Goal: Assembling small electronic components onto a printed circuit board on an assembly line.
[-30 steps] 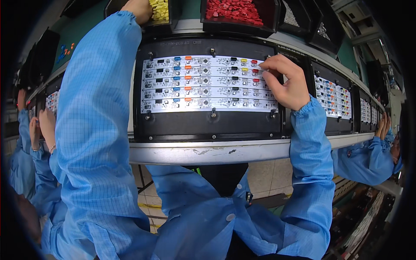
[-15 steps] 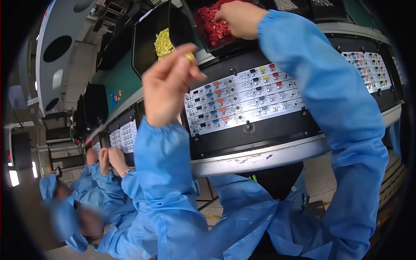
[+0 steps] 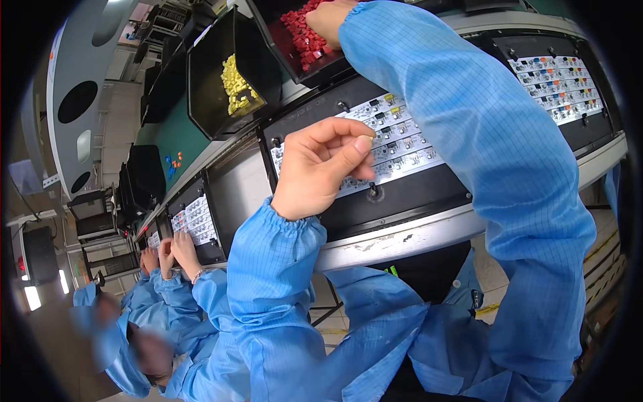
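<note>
My left hand hovers over the left end of a white circuit board studded with small coloured parts, which lies in a black fixture. Its thumb is pressed against the forefinger in a pinch; the fingers hide whatever is between them. My right hand reaches up across the board into a black bin of red parts. Its fingers are among the red pieces, partly cut off by the top edge, so their grip is unclear.
A black bin of yellow parts stands left of the red one. Another board in its fixture lies to the right. At left a co-worker's hands work on a further board. A metal rail edges the bench.
My left hand came down from the yellow bin with a small yellow piece in its fingertips and now sits over the board. My right hand left the board and went up into the red bin.
</note>
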`<act>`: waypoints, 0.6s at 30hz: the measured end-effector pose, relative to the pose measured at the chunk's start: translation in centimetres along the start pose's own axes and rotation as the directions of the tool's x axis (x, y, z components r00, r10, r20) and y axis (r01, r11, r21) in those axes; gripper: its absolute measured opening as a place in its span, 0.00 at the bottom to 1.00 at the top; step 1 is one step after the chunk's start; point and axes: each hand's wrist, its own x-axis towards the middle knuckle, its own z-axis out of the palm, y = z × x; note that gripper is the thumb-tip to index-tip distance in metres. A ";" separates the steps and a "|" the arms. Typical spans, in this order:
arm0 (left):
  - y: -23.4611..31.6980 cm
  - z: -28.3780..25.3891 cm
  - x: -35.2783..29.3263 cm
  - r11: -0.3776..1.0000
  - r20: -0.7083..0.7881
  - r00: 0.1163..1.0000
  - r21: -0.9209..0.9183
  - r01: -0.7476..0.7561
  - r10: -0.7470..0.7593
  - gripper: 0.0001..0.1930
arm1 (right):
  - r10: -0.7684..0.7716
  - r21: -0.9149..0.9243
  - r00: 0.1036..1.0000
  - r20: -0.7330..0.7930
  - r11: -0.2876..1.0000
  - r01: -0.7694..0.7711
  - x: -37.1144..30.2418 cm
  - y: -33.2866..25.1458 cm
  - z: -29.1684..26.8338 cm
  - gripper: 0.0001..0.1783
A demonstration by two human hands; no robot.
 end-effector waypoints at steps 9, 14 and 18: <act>-2.1 2.9 3.2 0.998 -0.007 1.000 0.063 0.007 -0.007 0.07 | -0.172 0.052 0.974 -0.148 0.982 0.182 -3.3 1.8 -1.9 0.11; -2.6 5.3 6.5 0.822 0.000 0.984 0.550 -0.148 0.177 0.07 | -0.176 0.113 0.959 -0.220 0.972 0.205 -3.4 4.6 -2.4 0.11; -2.5 5.8 7.8 0.627 0.075 0.975 0.754 -0.194 0.211 0.09 | 0.032 -0.136 0.994 -0.104 0.990 -0.046 -6.2 1.7 -5.6 0.12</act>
